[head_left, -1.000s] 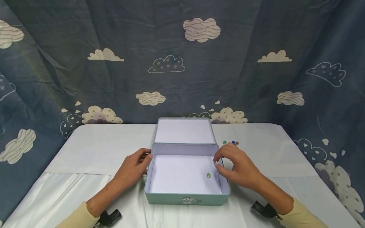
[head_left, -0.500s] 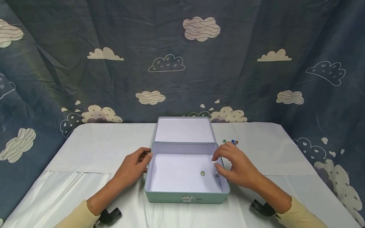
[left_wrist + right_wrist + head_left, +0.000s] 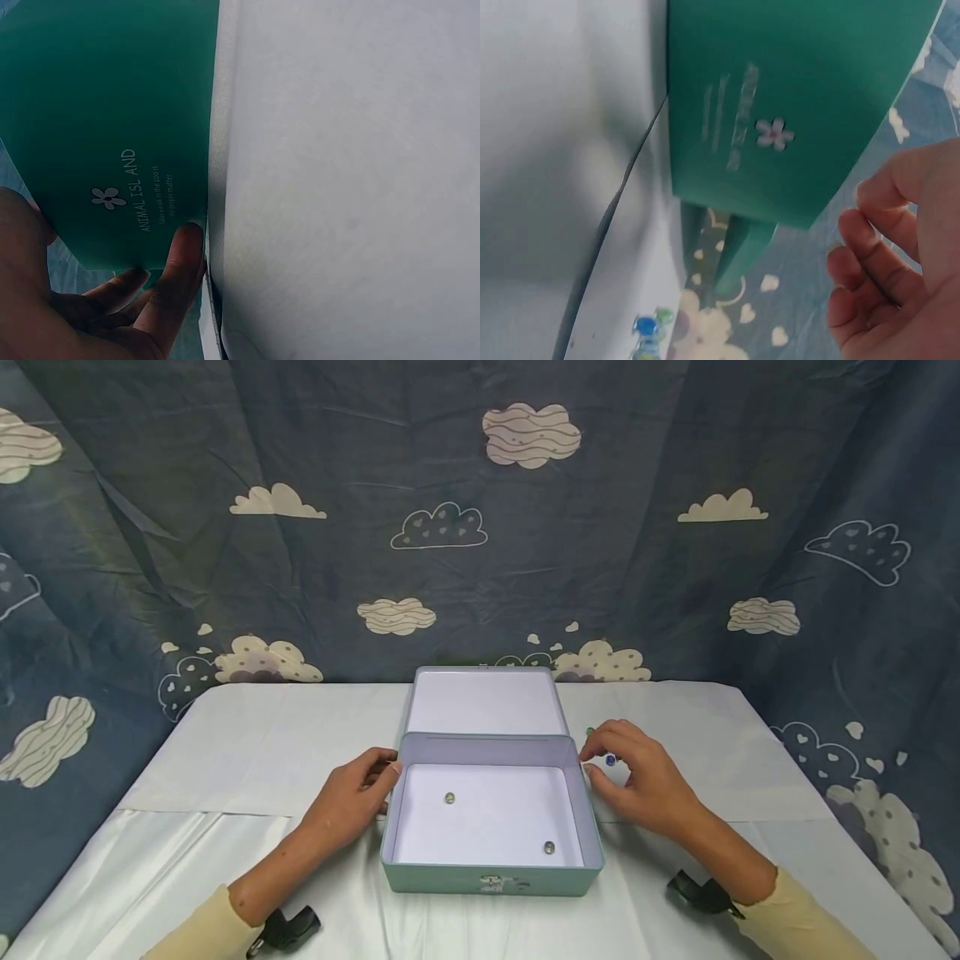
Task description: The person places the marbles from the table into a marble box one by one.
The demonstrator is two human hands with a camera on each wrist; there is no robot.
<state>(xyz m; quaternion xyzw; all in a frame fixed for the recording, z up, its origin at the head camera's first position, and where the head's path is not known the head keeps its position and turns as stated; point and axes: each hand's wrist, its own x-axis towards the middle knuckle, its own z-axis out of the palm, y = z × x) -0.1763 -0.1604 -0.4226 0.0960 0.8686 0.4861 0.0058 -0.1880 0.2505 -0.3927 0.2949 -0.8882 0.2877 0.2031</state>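
Note:
A green tin box [image 3: 491, 880] with a pale inside stands on the white cloth, its lid [image 3: 486, 702] folded back. Two marbles lie in it: a greenish one [image 3: 449, 797] towards the left and a greyish clear one [image 3: 549, 847] near the front right. My left hand [image 3: 352, 797] touches the box's left side; the left wrist view shows straight fingers [image 3: 176, 289] against the green wall. Just outside the right rim is my right hand [image 3: 637, 777], thumb and forefinger apart, nothing between them in the right wrist view. Through that gap shows a blue marble [image 3: 611, 760] on the cloth.
Partly behind my right hand, a green marble [image 3: 590, 732] lies on the cloth. Several marbles [image 3: 646, 326] appear bunched low in the right wrist view. A dark curtain [image 3: 450, 585] with cloud prints hangs behind the table [image 3: 217, 760].
My right hand let go of a clear marble, which dropped into the box and rolled to the front. The greenish marble rolled left. My right hand moved right, off the box; my left stayed.

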